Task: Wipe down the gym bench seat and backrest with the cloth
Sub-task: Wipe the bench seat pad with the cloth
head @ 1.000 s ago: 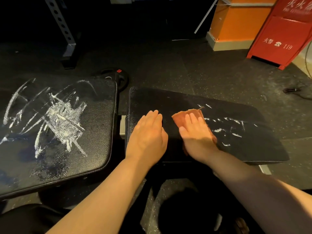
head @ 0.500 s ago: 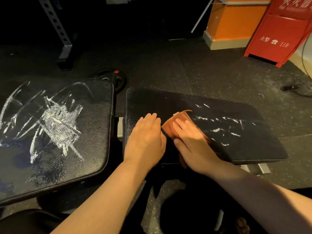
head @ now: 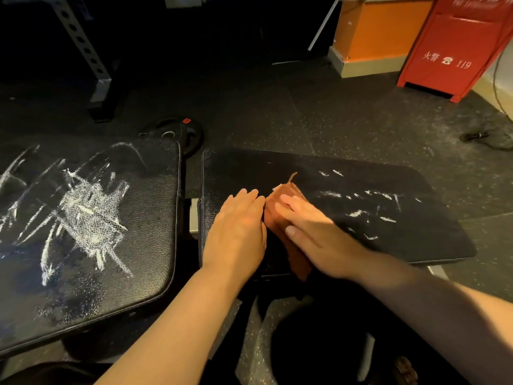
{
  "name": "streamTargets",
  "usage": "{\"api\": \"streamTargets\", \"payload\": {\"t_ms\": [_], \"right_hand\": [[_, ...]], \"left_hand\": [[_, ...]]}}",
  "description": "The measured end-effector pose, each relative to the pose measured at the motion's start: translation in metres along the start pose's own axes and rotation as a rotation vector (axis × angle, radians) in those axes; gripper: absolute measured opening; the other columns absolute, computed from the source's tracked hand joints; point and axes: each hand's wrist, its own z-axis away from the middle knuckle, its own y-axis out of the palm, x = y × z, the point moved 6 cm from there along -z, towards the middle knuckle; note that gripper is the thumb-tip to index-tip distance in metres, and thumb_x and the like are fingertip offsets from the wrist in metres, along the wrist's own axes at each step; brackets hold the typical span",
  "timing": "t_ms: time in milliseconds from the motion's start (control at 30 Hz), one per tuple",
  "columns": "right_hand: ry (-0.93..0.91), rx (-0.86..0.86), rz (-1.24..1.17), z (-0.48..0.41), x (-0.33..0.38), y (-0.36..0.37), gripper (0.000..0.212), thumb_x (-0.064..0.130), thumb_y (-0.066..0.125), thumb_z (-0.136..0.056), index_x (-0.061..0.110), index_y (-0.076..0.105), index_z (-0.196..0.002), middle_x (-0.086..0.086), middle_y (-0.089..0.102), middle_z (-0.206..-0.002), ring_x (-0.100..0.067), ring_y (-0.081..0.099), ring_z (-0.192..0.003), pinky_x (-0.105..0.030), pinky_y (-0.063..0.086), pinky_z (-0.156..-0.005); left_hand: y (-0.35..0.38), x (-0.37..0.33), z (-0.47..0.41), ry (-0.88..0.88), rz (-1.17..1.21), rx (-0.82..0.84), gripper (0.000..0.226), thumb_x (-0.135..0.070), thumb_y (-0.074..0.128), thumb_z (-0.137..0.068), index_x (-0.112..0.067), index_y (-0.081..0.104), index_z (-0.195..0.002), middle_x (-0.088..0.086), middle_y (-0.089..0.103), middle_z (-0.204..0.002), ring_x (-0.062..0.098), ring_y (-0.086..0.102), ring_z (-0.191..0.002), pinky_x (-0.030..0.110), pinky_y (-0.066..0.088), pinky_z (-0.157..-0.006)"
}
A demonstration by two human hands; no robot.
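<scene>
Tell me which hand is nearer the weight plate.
Left. The left hand lies on the pad just short of the plate; the right hand, on the cloth, is farther right.

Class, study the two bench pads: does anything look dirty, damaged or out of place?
Yes. Thick white chalky smears cover the left pad, crisscrossing its middle. Thinner white streaks dot the right pad, beside the right hand pressing the cloth.

Right hand (head: 313, 232) presses cloth (head: 280, 218) on chalk-marked seat (head: 361, 168), left hand (head: 236, 232) flat beside.
</scene>
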Motion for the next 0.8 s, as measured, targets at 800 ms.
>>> {"api": "streamTargets", "payload": {"t_ms": [800], "right_hand": [[0.218, -0.142, 0.134, -0.092, -0.016, 0.000, 0.059, 0.042, 0.023, -0.106, 0.024, 0.010, -0.161, 0.008, 0.002, -0.167, -0.015, -0.001, -0.154, -0.037, 0.000, -0.126]], "left_hand": [[0.002, 0.018, -0.019, -0.113, 0.077, 0.002, 0.046, -0.017, 0.051, -0.097, -0.010, 0.052, -0.143, 0.006, 0.047, -0.152, 0.022, 0.035, -0.147, 0.035, 0.018, -0.125]]}}
